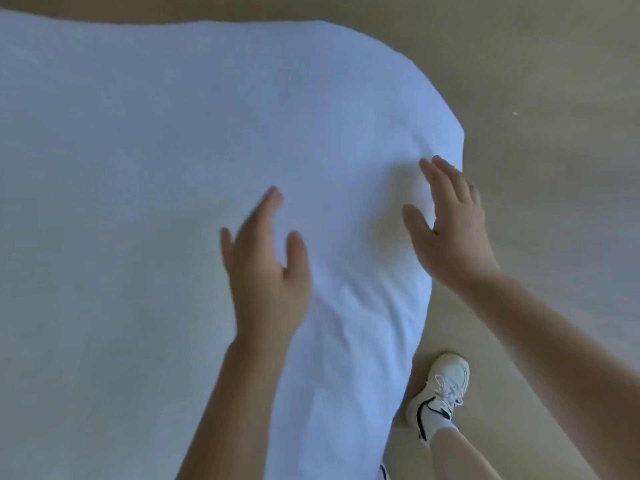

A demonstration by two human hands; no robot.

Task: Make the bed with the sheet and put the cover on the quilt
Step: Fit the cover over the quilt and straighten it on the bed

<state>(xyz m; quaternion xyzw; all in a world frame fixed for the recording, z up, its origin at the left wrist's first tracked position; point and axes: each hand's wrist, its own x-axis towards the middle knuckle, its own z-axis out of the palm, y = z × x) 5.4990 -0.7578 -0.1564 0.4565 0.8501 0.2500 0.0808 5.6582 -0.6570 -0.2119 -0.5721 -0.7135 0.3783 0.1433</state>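
A white sheet (156, 150) covers the bed and fills most of the view, smooth at the left and wrinkled near the bed's right corner. My left hand (266, 268) lies over the sheet with fingers straight and spread, slightly blurred. My right hand (450, 223) is flat with straight fingers at the sheet's right edge, close to the corner. Neither hand grips any cloth. No quilt or cover is in view.
Beige floor (554, 133) runs along the top and right of the bed. My foot in a white sneaker (440, 393) stands on the floor right beside the bed's near right side.
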